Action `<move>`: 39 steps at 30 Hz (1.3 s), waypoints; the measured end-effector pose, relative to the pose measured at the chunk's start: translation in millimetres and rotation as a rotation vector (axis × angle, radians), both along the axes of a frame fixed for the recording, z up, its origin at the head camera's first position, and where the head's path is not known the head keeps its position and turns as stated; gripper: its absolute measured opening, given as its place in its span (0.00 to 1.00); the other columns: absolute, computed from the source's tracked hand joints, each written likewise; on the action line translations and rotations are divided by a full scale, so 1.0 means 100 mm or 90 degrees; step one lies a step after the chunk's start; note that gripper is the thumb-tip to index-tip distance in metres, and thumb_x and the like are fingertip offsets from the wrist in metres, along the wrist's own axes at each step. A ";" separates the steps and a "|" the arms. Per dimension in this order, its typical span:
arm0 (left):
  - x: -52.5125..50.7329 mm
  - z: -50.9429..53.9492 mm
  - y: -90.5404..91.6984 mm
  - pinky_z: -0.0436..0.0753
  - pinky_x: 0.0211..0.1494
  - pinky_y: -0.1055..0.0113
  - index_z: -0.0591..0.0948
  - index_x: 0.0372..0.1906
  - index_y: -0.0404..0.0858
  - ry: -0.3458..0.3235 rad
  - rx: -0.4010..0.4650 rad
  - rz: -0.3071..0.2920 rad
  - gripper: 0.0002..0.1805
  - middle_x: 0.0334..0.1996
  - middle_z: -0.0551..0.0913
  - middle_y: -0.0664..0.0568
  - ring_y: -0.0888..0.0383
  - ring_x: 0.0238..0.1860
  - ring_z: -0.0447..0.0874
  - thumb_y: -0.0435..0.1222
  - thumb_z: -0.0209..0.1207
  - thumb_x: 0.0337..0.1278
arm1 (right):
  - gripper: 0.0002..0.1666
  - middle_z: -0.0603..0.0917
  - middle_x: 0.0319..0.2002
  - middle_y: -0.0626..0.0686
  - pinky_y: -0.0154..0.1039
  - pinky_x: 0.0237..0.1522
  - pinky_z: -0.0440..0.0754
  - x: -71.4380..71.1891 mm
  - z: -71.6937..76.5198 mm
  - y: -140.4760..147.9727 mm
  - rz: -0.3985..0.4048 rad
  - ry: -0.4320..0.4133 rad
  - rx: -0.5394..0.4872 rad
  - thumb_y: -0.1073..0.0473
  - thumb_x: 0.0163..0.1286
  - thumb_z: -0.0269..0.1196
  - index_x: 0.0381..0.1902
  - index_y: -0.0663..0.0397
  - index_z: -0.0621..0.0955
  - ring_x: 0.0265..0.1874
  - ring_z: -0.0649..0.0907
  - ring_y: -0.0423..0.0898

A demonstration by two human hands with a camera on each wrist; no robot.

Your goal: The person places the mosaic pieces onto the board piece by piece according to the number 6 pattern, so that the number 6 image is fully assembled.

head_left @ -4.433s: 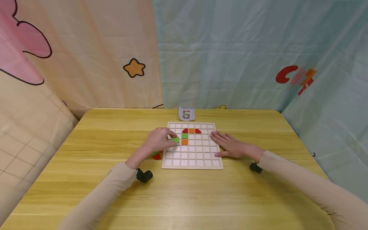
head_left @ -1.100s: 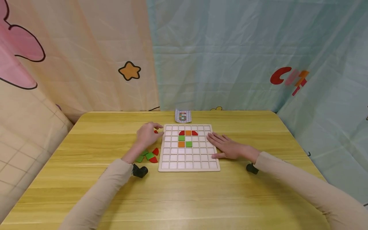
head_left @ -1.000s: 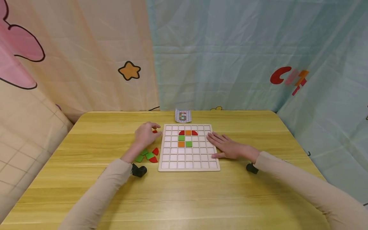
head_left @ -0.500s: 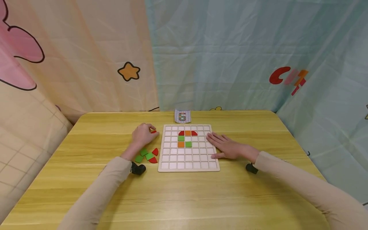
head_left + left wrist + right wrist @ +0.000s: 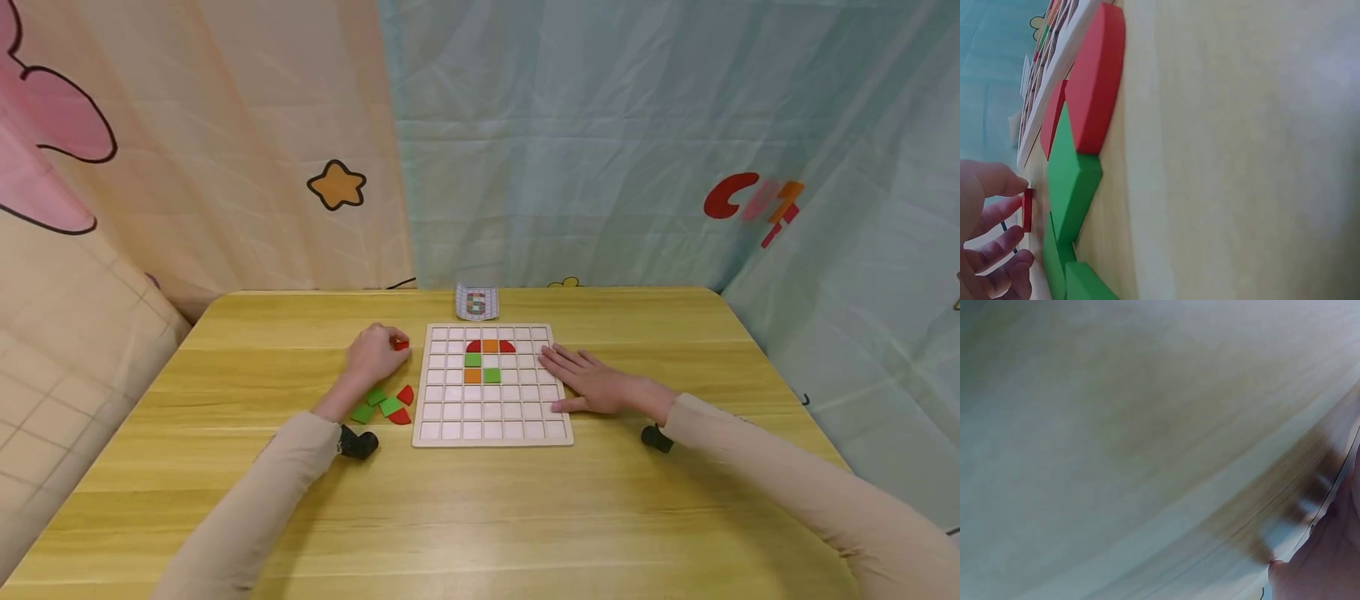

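In the head view my left hand (image 5: 370,354) is just left of the wooden grid board (image 5: 438,439). Its thumb and index finger pinch a red tile (image 5: 401,344), whose outline is partly covered; the left wrist view shows this tile (image 5: 1027,210) edge-on at the fingertips. Below the hand lie green square tiles (image 5: 363,413) and red quarter-round tiles (image 5: 399,416), some overlapping. My right hand (image 5: 592,382) rests on the board's right edge with fingers spread. Set into the grid are red quarter-rounds (image 5: 507,347), orange squares (image 5: 490,346) and green squares (image 5: 491,376).
Behind the board a small curled card (image 5: 477,303) carries a coloured grid pattern. Everything sits on a wood-grain table (image 5: 495,517). Printed curtains (image 5: 600,150) hang behind and at the sides. Black wrist devices (image 5: 358,442) show below both sleeves.
The left hand set a green square beside the lower orange one, then moved left off the board. Its fingers have closed in on the red tile. The right hand keeps its place.
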State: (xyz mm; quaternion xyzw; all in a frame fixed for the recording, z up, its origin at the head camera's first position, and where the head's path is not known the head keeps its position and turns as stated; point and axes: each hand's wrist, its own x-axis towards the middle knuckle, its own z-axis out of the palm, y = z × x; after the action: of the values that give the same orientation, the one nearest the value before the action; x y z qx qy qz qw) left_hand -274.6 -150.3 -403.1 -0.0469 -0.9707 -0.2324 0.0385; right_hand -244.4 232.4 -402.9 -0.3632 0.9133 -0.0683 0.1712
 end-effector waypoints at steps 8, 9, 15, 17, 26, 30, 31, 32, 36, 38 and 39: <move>0.00 -0.01 -0.05 0.68 0.29 0.66 0.86 0.45 0.39 -0.010 0.025 -0.066 0.14 0.46 0.80 0.40 0.51 0.34 0.73 0.36 0.60 0.53 | 0.51 0.39 0.78 0.56 0.62 0.72 0.42 0.01 0.01 -0.01 0.002 0.003 -0.007 0.35 0.71 0.49 0.77 0.54 0.42 0.77 0.40 0.56; 0.00 -0.01 -0.05 0.68 0.29 0.66 0.86 0.46 0.39 -0.014 0.030 -0.071 0.14 0.45 0.80 0.41 0.52 0.33 0.73 0.35 0.60 0.53 | 0.51 0.39 0.78 0.56 0.62 0.72 0.42 0.01 0.01 -0.01 0.002 0.004 -0.006 0.35 0.71 0.49 0.77 0.54 0.42 0.77 0.40 0.56; 0.01 0.00 -0.07 0.69 0.35 0.66 0.85 0.49 0.40 -0.028 0.043 -0.107 0.16 0.48 0.82 0.43 0.53 0.35 0.73 0.31 0.60 0.53 | 0.51 0.38 0.78 0.56 0.63 0.72 0.41 0.01 0.01 -0.01 0.004 0.001 -0.003 0.35 0.71 0.49 0.77 0.55 0.42 0.77 0.39 0.57; 0.01 0.01 -0.07 0.70 0.36 0.66 0.84 0.50 0.40 -0.029 0.043 -0.125 0.17 0.49 0.83 0.44 0.53 0.36 0.74 0.30 0.60 0.53 | 0.51 0.38 0.78 0.56 0.62 0.72 0.41 0.01 0.02 -0.01 0.001 -0.001 -0.002 0.35 0.71 0.49 0.77 0.54 0.41 0.77 0.39 0.56; 0.04 0.05 -0.06 0.77 0.43 0.59 0.84 0.51 0.39 -0.031 0.062 -0.164 0.20 0.48 0.84 0.44 0.49 0.44 0.79 0.25 0.57 0.52 | 0.50 0.40 0.78 0.59 0.64 0.71 0.42 0.01 -0.02 0.01 0.008 0.006 -0.023 0.35 0.72 0.49 0.77 0.56 0.42 0.76 0.41 0.59; 0.06 0.06 -0.06 0.77 0.45 0.56 0.83 0.52 0.39 -0.031 0.068 -0.102 0.18 0.50 0.83 0.42 0.47 0.47 0.79 0.36 0.63 0.53 | 0.50 0.40 0.78 0.58 0.64 0.71 0.42 0.01 -0.02 0.01 0.006 0.004 -0.019 0.36 0.72 0.49 0.77 0.55 0.42 0.76 0.40 0.58; 0.07 0.05 -0.06 0.77 0.45 0.56 0.83 0.51 0.39 -0.032 0.067 -0.085 0.19 0.50 0.83 0.41 0.47 0.48 0.79 0.39 0.65 0.53 | 0.50 0.39 0.78 0.58 0.64 0.71 0.41 0.00 -0.01 0.01 0.006 0.002 -0.018 0.36 0.72 0.49 0.77 0.55 0.42 0.76 0.40 0.58; 0.07 0.05 -0.06 0.77 0.45 0.56 0.83 0.51 0.39 -0.035 0.064 -0.072 0.20 0.49 0.83 0.41 0.47 0.47 0.79 0.41 0.65 0.52 | 0.51 0.39 0.78 0.57 0.63 0.72 0.41 0.00 -0.01 0.00 0.005 0.001 -0.011 0.35 0.71 0.49 0.77 0.55 0.41 0.77 0.40 0.57; 0.08 0.04 -0.06 0.77 0.45 0.57 0.83 0.50 0.38 -0.044 0.039 -0.031 0.23 0.46 0.84 0.43 0.49 0.47 0.80 0.47 0.67 0.50 | 0.51 0.38 0.78 0.56 0.62 0.72 0.41 0.00 0.00 -0.01 0.001 -0.002 0.003 0.35 0.71 0.49 0.77 0.54 0.41 0.77 0.39 0.56; 0.08 0.03 -0.06 0.76 0.42 0.59 0.84 0.48 0.39 -0.048 0.028 -0.015 0.23 0.44 0.84 0.44 0.50 0.45 0.80 0.48 0.67 0.50 | 0.51 0.38 0.78 0.56 0.62 0.72 0.41 0.01 0.01 -0.01 0.000 -0.001 0.005 0.35 0.71 0.49 0.77 0.54 0.41 0.77 0.39 0.56; 0.09 0.03 -0.06 0.76 0.41 0.60 0.84 0.47 0.39 -0.050 0.024 -0.005 0.23 0.43 0.85 0.45 0.50 0.44 0.81 0.49 0.67 0.50 | 0.51 0.38 0.78 0.56 0.62 0.72 0.41 0.01 0.01 -0.01 0.001 0.000 0.005 0.35 0.71 0.49 0.77 0.54 0.41 0.77 0.39 0.56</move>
State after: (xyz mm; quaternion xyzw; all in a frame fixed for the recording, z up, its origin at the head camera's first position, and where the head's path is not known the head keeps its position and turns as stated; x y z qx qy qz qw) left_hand -266.0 -156.7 -400.1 -0.0411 -0.9667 -0.2527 -0.0001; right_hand -243.8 231.2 -402.2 -0.3631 0.9133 -0.0647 0.1727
